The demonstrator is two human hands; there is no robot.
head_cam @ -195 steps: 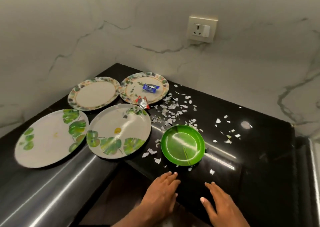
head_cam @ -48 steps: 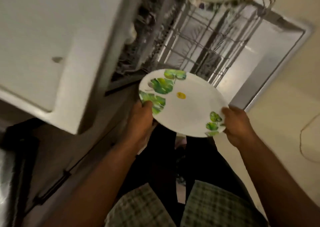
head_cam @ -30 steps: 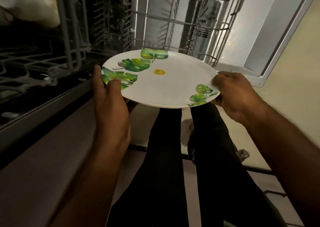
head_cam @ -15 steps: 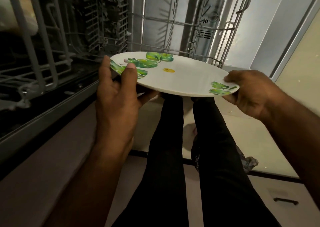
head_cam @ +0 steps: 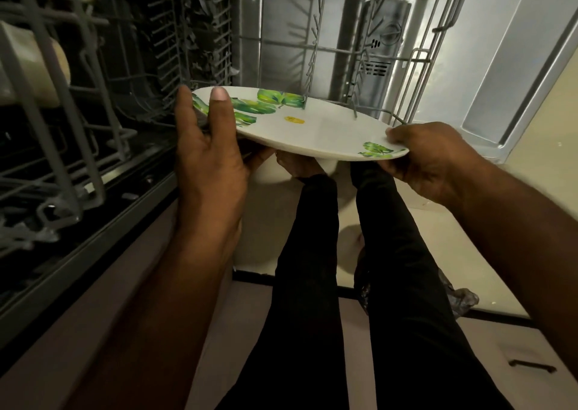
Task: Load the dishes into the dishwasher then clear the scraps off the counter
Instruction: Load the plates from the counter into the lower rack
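A: Where is the plate at this moment?

B: It is in the air, almost flat, in front of the wire rack of the open dishwasher. Its far edge is at the tines of the rack; I cannot tell if it touches them.

A: Who holds it?

B: Both hands. The left hand grips the left rim: the thumb lies on top, on the green leaf print, and the fingers are curled under the plate. The right hand pinches the right rim beside the smaller leaf print, thumb on top, fingers below.

A: Is something on the plate?

B: A small yellow spot near the middle, and the green leaves at two sides. More I do not see.

A: And around?

B: At the left is a second rack, dark, with a pale dish standing in it. At the right is the grey door of the machine. Below the plate are the person's legs in black trousers, over a pale floor.
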